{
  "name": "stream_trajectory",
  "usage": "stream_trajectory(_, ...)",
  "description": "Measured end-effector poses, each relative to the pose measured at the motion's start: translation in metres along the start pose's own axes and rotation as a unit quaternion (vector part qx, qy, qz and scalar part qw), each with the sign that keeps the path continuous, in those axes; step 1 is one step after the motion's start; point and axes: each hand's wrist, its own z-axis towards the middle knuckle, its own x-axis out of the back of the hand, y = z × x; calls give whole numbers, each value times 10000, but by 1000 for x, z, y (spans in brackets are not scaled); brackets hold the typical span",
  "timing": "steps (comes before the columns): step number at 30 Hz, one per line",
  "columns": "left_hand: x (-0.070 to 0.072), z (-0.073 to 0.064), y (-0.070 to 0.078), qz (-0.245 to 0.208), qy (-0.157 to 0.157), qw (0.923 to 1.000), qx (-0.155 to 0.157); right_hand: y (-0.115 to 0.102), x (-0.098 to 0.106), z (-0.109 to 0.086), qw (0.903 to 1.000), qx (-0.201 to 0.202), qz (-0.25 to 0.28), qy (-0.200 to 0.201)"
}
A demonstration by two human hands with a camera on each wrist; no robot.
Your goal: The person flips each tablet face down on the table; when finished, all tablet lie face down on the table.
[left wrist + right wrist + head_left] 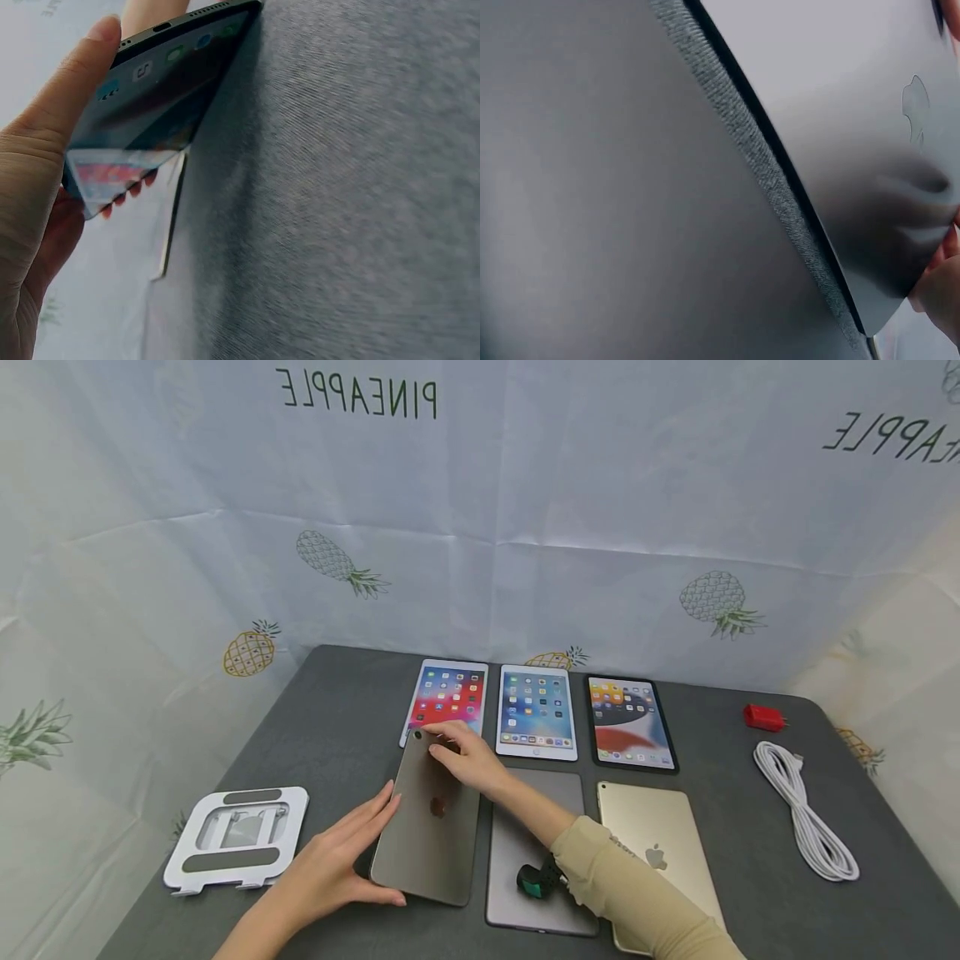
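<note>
Both hands hold a dark grey tablet [423,860] that leans up off the table, its logo back towards me. My left hand [322,872] grips its left side, with the thumb at the lower edge in the left wrist view. At the top edge, my right hand [467,762] pinches the tablet, its thumb on the back. The lit screen [142,127] faces down towards the cloth in the left wrist view. Beneath my right forearm lies a grey tablet [504,860], face down, beside a gold tablet [652,818].
Along the back lie a white tablet with a red screen [459,685], another white tablet [534,702] and a black-framed tablet [632,718], all lit. A white folding stand [236,839] is at left. A red plug adapter [763,718] and coiled white cable [810,827] lie at right.
</note>
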Motion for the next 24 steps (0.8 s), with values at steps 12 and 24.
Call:
stream_trajectory(12, -8, -20, -8, -13, 56, 10000, 33, 3, -9, 1, 9966, -158, -692, -429)
stream_trajectory(24, -12, -30, -5, 302, -482, 9966, 604, 4, -13, 1, 9905, 322, -1142, -692)
